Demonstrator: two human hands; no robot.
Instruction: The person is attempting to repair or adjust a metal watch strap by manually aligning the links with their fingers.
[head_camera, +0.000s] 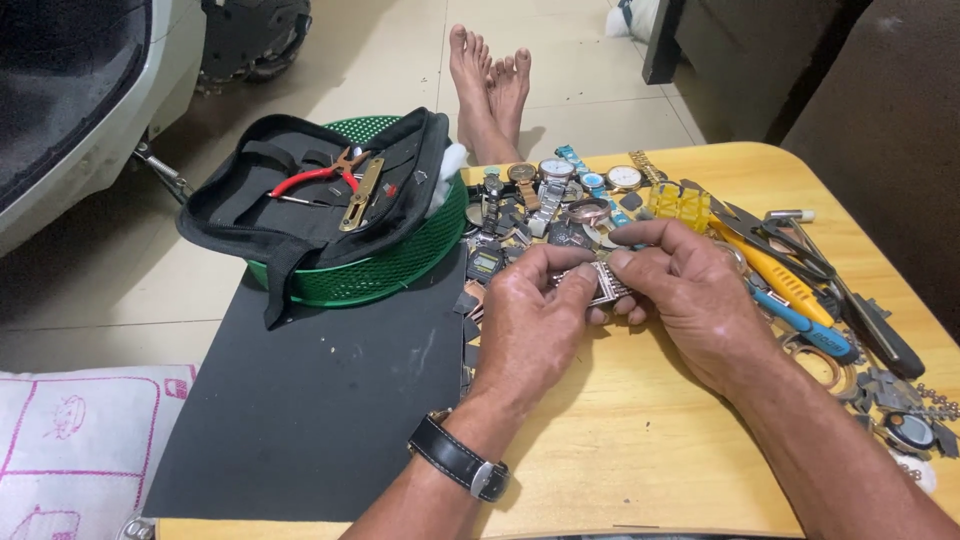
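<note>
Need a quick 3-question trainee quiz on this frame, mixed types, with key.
1. True or false: both hands grip the metal watch band.
2. The red-handled pliers lie in: A) the black tool pouch B) the wooden table C) the floor.
3. Which wrist wears the black-strap watch?

Key: 1 true, left hand and right hand both pinch it. 2 A. 3 left.
</note>
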